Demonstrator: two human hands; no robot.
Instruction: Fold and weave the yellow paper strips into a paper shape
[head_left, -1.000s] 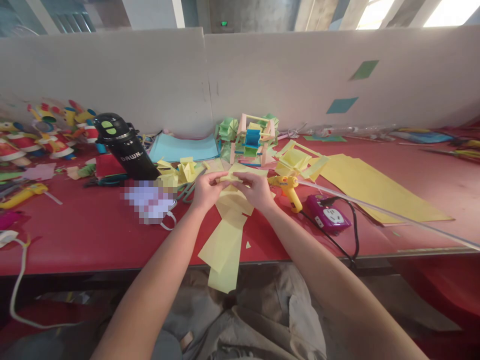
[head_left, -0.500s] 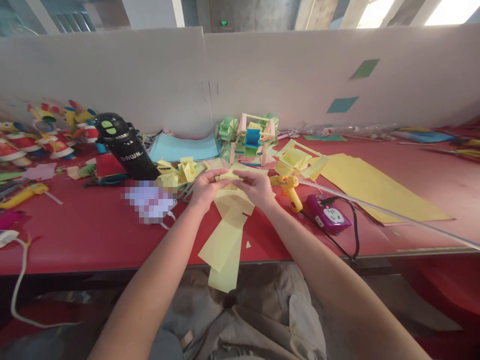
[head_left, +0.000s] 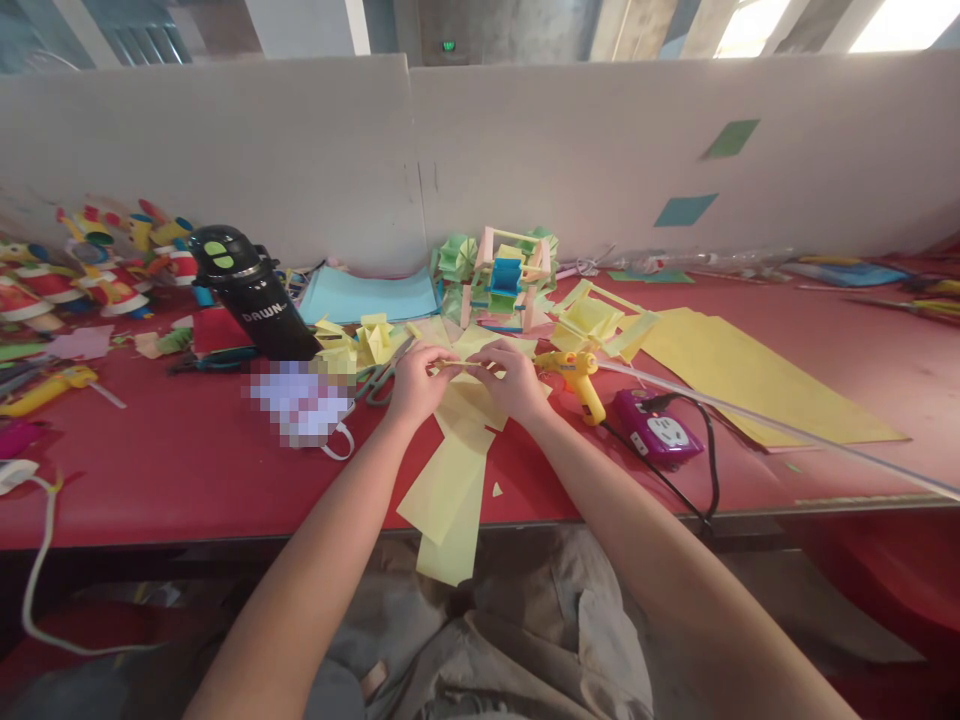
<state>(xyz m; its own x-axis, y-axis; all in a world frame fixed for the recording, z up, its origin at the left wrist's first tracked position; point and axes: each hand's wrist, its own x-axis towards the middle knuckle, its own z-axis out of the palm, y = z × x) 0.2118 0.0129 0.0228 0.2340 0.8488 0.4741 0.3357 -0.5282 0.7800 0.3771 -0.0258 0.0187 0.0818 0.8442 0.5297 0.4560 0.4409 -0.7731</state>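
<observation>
- Red counter [head_left: 187, 450] across the whole view, backed by a pale partition wall [head_left: 315, 160].
- Big yellow sheets [head_left: 750, 375] flat on the right part of the counter, well apart from the hands.
- Long yellow paper strip [head_left: 450, 500] under the hands, hanging over the near counter edge.
- Black bottle [head_left: 251, 295] tilted, left of the hands, near a light blue paper stack [head_left: 367, 295].
- Paper wheel model [head_left: 504, 280] in green, blue and pink, upright just behind the hands.
- Purple power strip [head_left: 656, 428] with black cable, right of the hands; yellow glue gun [head_left: 576, 378] just beside the right hand.
- Left hand [head_left: 415, 382] and right hand [head_left: 516, 380] close together above the strip, fingertips nearly meeting.
- Small folded yellow piece [head_left: 459, 364] pinched between both hands, each grip narrow and closed on it, above the middle of the counter.
</observation>
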